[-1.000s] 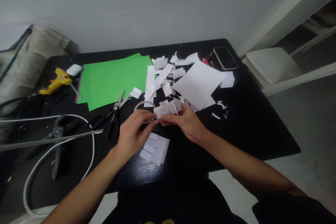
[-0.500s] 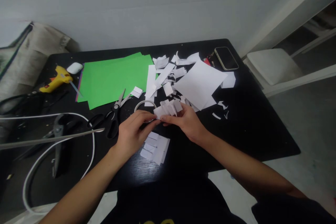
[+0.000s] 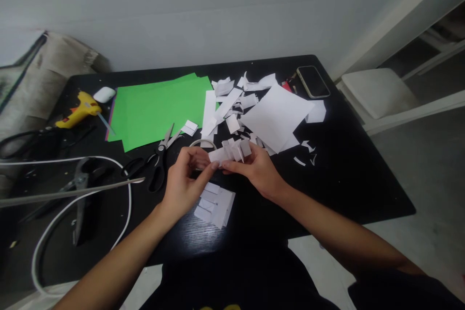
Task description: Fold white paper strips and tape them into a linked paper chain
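A white folded paper strip point(image 3: 229, 150), with several pleat-like flaps standing up from it, is held above the table between both hands. My right hand point(image 3: 259, 167) pinches its right part, thumb in front and fingers behind. At its left end, the thumb of my left hand point(image 3: 187, 177) presses the lower corner, while the curled fingers sit beside and behind it, partly hidden. Below lies a small stack of folded white paper pieces point(image 3: 218, 206). Just behind my left hand shows part of a pale ring point(image 3: 201, 142). Black-handled scissors point(image 3: 160, 162) lie open to the left.
Green sheets point(image 3: 160, 109), white paper scraps point(image 3: 225, 106) and white sheets point(image 3: 278, 116) cover the table's back. A yellow glue gun point(image 3: 82, 109), a white case point(image 3: 104, 94), pliers point(image 3: 82, 198) and a looped white cable point(image 3: 129, 193) are left. A phone point(image 3: 313, 81) lies back right.
My left hand's fingers have loosened and lifted, exposing more of the strip's left end. The strip has shifted slightly left at that end. My right hand stays almost still.
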`<action>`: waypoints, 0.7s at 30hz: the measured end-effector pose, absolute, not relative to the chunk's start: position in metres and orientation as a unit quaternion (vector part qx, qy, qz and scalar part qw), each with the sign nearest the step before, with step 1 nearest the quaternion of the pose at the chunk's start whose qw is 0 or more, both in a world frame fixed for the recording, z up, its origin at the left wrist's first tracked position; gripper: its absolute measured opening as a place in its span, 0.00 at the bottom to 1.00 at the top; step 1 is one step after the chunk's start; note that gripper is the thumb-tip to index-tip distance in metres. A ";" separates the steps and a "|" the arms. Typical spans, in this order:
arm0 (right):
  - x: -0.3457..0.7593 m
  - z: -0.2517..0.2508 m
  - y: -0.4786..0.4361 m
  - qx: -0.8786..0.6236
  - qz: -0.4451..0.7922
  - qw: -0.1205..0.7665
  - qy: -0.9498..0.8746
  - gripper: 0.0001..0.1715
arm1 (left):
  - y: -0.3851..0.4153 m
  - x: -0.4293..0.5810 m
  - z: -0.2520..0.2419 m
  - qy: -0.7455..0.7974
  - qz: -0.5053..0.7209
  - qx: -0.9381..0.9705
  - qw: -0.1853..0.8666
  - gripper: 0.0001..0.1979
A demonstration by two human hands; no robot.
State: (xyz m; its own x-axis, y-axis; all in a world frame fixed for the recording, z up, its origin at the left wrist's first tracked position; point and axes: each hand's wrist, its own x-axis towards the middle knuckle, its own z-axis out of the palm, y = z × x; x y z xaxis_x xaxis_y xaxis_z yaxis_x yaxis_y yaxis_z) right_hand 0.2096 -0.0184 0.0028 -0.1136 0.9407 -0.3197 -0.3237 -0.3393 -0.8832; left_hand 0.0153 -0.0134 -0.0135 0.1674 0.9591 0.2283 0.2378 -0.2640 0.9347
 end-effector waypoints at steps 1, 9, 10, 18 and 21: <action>0.209 0.002 -0.019 -0.468 0.670 0.470 -0.333 0.24 | -0.013 0.017 -0.014 0.452 0.461 0.632 0.428 0.12; 0.216 0.000 -0.016 -0.436 0.663 0.511 -0.329 0.26 | -0.009 0.014 -0.012 0.449 0.474 0.601 0.462 0.13; 0.217 0.001 -0.015 -0.436 0.661 0.513 -0.332 0.26 | -0.009 0.012 -0.012 0.450 0.466 0.613 0.452 0.12; 0.220 0.000 -0.012 -0.471 0.654 0.447 -0.387 0.15 | -0.007 0.004 -0.010 0.464 0.385 0.731 0.320 0.04; 0.219 -0.002 -0.012 -0.460 0.664 0.447 -0.384 0.20 | -0.007 0.004 -0.006 0.435 0.365 0.766 0.301 0.06</action>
